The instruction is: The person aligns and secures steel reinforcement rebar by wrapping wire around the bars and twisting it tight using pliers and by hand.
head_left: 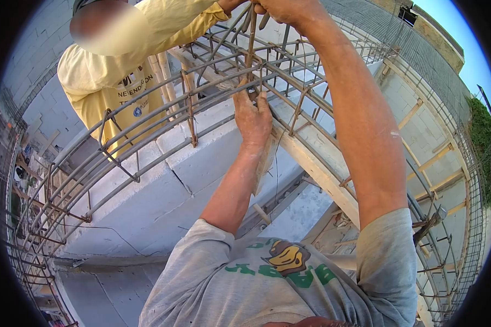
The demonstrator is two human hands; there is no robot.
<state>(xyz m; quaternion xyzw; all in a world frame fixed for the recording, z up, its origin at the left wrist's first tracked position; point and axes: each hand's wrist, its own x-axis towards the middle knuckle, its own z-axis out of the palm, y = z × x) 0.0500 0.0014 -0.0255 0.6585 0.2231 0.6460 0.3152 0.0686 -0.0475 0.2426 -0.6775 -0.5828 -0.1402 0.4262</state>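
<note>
A rusty rebar rod (pixel 251 46) stands upright among the bars of a rebar cage (pixel 174 103). My left hand (pixel 253 117) is raised to the rod's lower part, its fingers closed around it just above the white block wall. At the top edge of the view my right hand (pixel 292 10) is curled at the rod's upper end. Part of that hand is cut off by the frame. Close beside it is the hand of a co-worker (pixel 114 92) in a yellow shirt, reaching in from the left.
White blocks (pixel 202 147) form the wall under the cage. A wooden board (pixel 316 163) runs diagonally below the right-hand cage. More rebar and timber braces (pixel 433 166) line the right side. Bar ends stick out at lower right and left.
</note>
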